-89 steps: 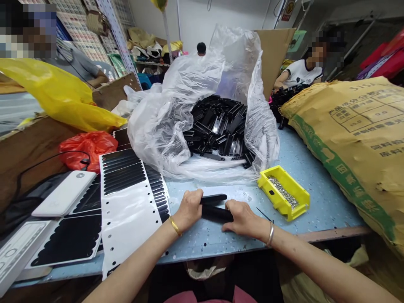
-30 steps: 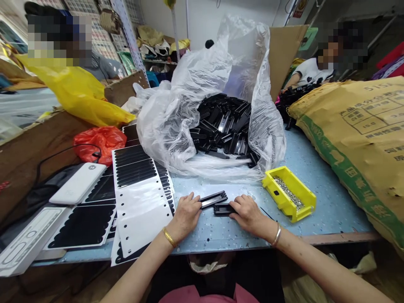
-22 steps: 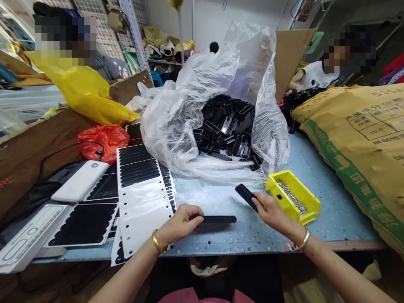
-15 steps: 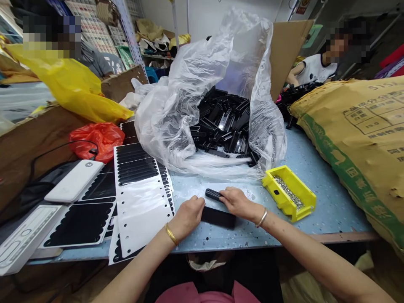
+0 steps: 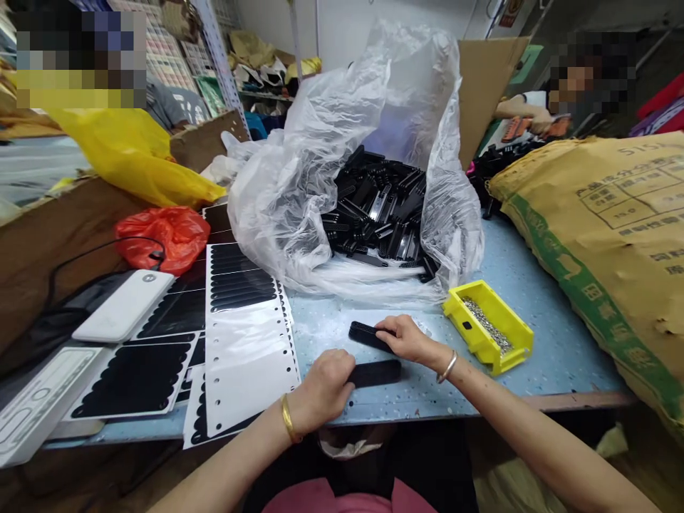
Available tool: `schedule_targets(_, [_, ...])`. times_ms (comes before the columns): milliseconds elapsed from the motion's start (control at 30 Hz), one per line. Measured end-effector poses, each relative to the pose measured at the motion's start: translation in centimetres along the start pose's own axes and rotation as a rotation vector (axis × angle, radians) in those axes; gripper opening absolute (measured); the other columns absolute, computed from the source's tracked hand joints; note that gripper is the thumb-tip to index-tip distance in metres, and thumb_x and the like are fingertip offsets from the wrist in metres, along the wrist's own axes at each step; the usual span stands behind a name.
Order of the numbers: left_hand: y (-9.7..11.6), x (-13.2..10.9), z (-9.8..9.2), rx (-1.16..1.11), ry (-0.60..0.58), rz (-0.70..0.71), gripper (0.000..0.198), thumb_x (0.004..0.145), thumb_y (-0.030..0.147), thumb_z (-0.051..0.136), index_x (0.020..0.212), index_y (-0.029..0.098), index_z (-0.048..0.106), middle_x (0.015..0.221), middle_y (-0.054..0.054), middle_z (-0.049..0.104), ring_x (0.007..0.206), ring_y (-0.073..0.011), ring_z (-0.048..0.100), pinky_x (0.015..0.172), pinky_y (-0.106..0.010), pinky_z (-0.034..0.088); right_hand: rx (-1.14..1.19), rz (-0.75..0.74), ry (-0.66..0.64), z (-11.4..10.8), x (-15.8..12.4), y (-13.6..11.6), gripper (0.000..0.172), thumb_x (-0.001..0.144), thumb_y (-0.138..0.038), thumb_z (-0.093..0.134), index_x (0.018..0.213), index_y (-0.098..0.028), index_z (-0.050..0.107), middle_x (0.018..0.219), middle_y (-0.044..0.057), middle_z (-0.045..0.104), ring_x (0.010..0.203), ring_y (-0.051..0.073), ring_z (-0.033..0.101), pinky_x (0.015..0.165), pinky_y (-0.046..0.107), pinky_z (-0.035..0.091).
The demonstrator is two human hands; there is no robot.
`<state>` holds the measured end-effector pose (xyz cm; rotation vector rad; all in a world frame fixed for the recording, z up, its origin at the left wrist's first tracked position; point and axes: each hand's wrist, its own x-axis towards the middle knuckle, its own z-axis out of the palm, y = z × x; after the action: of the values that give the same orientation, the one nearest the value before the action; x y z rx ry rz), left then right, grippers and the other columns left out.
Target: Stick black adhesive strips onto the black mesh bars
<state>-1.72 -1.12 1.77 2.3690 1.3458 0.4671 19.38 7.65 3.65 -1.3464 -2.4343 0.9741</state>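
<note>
The left hand [image 5: 328, 381] is closed around one end of a flat black strip [image 5: 378, 373], which points rightward from the fist near the front edge of the surface [image 5: 427, 400]. The right hand [image 5: 409, 338] pinches the right end of a second black strip [image 5: 364, 333], farther from that edge; its free end points left, beyond the left fist. The clear plastic bag [image 5: 278, 214] stands behind both hands, toward the back edge, while the yellow bin [image 5: 484, 350] sits right of the right hand, toward the front right corner.
</note>
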Motion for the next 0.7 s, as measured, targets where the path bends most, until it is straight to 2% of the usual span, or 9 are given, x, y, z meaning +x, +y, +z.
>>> schedule_targets(100, [-0.5,0.3,0.4,0.095,0.08,0.021,0.017,0.08,0.006,0.045,0.072,0.019,0.054,0.082,-0.008,0.061,0.081,-0.0222,0.055,0.076,-0.036,0.046,0.035,-0.052,-0.023,0.6,-0.6,-0.2,0.023,0.086,-0.019,0.053,0.09,-0.016,0.076,0.082,0.005,0.073,0.075,0.018,0.064,0.071,0.027,0.045])
schedule_targets(167, [-1.1,0.6,0.4,0.117,0.146,-0.075,0.011,0.08,0.011,0.05,0.074,0.018,0.055,0.083,-0.009,0.062,0.082,-0.0237,0.056,0.076,-0.037,0.046,0.044,-0.072,-0.044,1.0,-0.8,-0.6,0.024,0.087,-0.02,0.052,0.094,-0.016,0.075,0.083,0.006,0.073,0.076,0.018,0.064,0.072,0.027,0.046])
schedule_targets(200, [-1.5,0.8,0.3,0.105,0.176,-0.136,0.004,0.079,0.015,0.054,0.079,0.018,0.057,0.085,-0.009,0.062,0.083,-0.0243,0.057,0.076,-0.038,0.047,0.038,-0.077,-0.049,1.2,-0.8,-0.8,0.025,0.088,-0.02,0.052,0.096,-0.017,0.075,0.084,0.006,0.073,0.077,0.018,0.065,0.073,0.027,0.046])
schedule_targets(267, [-2.2,1.2,0.0,0.034,0.201,-0.228,0.021,0.075,0.02,0.062,0.095,0.016,0.059,0.09,-0.009,0.064,0.085,-0.0245,0.059,0.077,-0.037,0.048,0.0,-0.089,-0.052,1.5,-0.8,-1.3,0.025,0.089,-0.019,0.05,0.098,-0.018,0.074,0.085,0.005,0.073,0.078,0.017,0.065,0.074,0.027,0.046])
schedule_targets(333, [-2.7,1.6,-0.6,-0.053,0.138,-0.24,0.043,0.072,0.023,0.068,0.112,0.015,0.056,0.096,-0.009,0.065,0.088,-0.0239,0.062,0.079,-0.036,0.049,-0.061,-0.113,-0.033,1.7,-1.0,-1.7,0.024,0.091,-0.022,0.05,0.101,-0.018,0.072,0.087,0.006,0.073,0.08,0.018,0.065,0.075,0.028,0.047])
schedule_targets(400, [-2.8,1.9,-1.2,-0.088,0.02,-0.208,0.047,0.071,0.026,0.071,0.115,0.016,0.057,0.098,-0.009,0.067,0.089,-0.024,0.063,0.08,-0.035,0.049,-0.126,-0.142,0.035,1.8,-1.6,-1.7,0.028,0.089,-0.033,0.057,0.109,-0.015,0.069,0.093,0.01,0.072,0.085,0.022,0.065,0.078,0.032,0.047])
schedule_targets(533, [-3.0,2.3,-2.2,-0.055,-0.086,-0.203,0.036,0.071,0.033,0.074,0.102,0.018,0.063,0.093,-0.008,0.069,0.089,-0.0258,0.065,0.078,-0.034,0.048,-0.284,-0.171,0.208,2.2,-4.0,-0.5,0.075,0.068,-0.06,0.075,0.123,-0.011,0.059,0.096,0.016,0.068,0.086,0.03,0.063,0.078,0.042,0.049])
schedule_targets(600, [-3.1,2.3,-2.4,-0.065,-0.086,-0.222,0.037,0.07,0.033,0.073,0.103,0.02,0.063,0.092,-0.006,0.07,0.088,-0.0255,0.066,0.078,-0.034,0.048,-0.354,-0.151,0.258,2.7,-5.0,0.3,0.071,0.068,-0.056,0.078,0.12,-0.012,0.059,0.093,0.015,0.067,0.084,0.031,0.062,0.075,0.043,0.05])
schedule_targets(700, [-3.3,2.2,-2.3,-0.107,-0.096,-0.252,0.046,0.07,0.024,0.07,0.115,0.02,0.061,0.088,-0.004,0.071,0.082,-0.0234,0.067,0.074,-0.031,0.048,-0.361,-0.153,0.274,3.5,-5.2,0.9,0.047,0.075,-0.033,0.077,0.116,-0.015,0.061,0.096,0.014,0.067,0.087,0.029,0.062,0.075,0.042,0.051])
